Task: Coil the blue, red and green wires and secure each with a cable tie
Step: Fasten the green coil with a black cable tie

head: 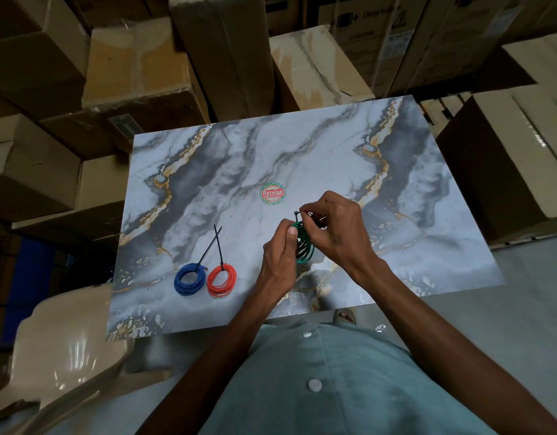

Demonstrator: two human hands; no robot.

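A coiled blue wire (189,279) lies flat on the marble-patterned table (302,158), a black cable tie round it with its tail pointing up and right. Touching it on the right lies a coiled red wire (222,280), tied the same way. Above the table's near middle, my left hand (278,255) grips a green wire coil (304,246) held on edge. My right hand (336,229) pinches a black cable tie (296,216) at the top of that coil; the tie's head shows just left of my fingertips.
A round red and green sticker (272,193) sits near the table's middle. Stacked cardboard boxes (139,67) crowd the far side and both flanks. A beige plastic chair (63,350) stands at the near left corner.
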